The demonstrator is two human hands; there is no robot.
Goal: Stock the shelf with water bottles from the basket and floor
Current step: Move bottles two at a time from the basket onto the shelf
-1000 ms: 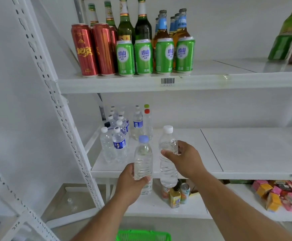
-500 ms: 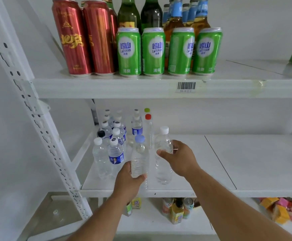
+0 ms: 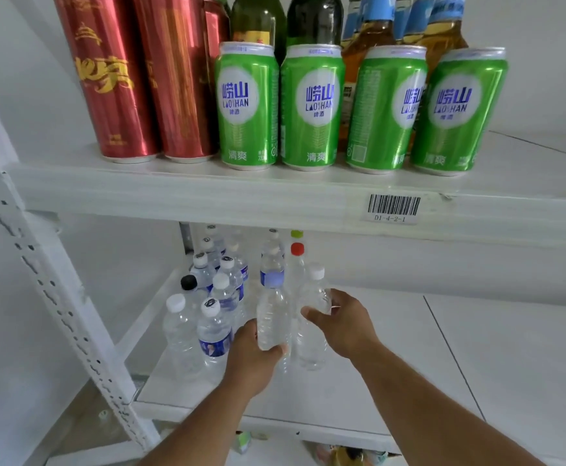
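White shelf (image 3: 409,348); water bottles (image 3: 214,317) clustered left.

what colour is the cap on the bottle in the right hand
White. The cap on the bottle held by the right hand shows in the head view.

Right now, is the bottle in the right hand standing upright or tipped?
Upright: the white-capped bottle in the right hand has its cap on top and its base down on the shelf.

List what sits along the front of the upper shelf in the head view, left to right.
Two tall red cans → four green Laoshan cans → barcode label on the shelf edge, below the last two cans.
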